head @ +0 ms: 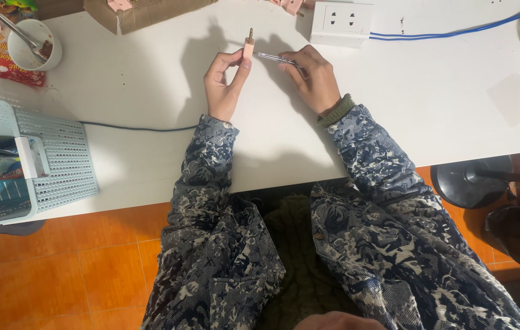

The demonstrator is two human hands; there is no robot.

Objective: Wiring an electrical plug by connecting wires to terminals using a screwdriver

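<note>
My left hand [224, 79] pinches a small pink plug [248, 46] with metal pins pointing away from me, held just above the white table [150, 110]. My right hand [310, 76] grips a thin silver screwdriver [271, 58], its tip touching the side of the plug. Both forearms wear patterned blue-grey sleeves.
A white socket block [340, 23] with blue wires [455, 30] lies behind my right hand. A light-blue plastic basket [40, 165] stands at the left edge, a white cup with a spoon [32, 44] at the far left, a cardboard box [144, 12] at the back. A dark cable [138, 128] crosses the table.
</note>
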